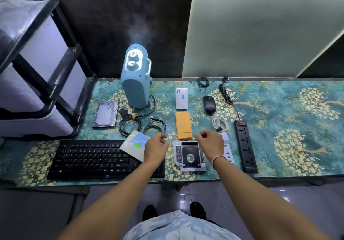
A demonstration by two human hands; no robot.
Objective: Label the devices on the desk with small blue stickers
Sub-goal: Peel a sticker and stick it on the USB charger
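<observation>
A sheet of small blue stickers (138, 143) is held up by the left hand (155, 147), just over the right end of the black keyboard (96, 158) near the front edge of the desk (297, 146). The left fingers are curled round the sheet's edge. The right hand (210, 143) is kept above the far end of the silver drive tray (189, 156), with its fingers bent in as if something tiny is pinched. No sticker can be seen between them, so it cannot be told if one is held. A blue sticker is already seen on the white box (181, 98) near the back edge, and one seems to be on the hard drive (106, 114) toward the left end. None is seen on the yellow pad (183, 125), the black mouse (209, 105), the power strip (245, 145) or the blue humidifier (135, 78). It looks like the step in hand is a sticker being peeled or carried. Next, a bare device close by should be picked, most likely the yellow pad or the tray, and the sticker pressed flat on its top.
</observation>
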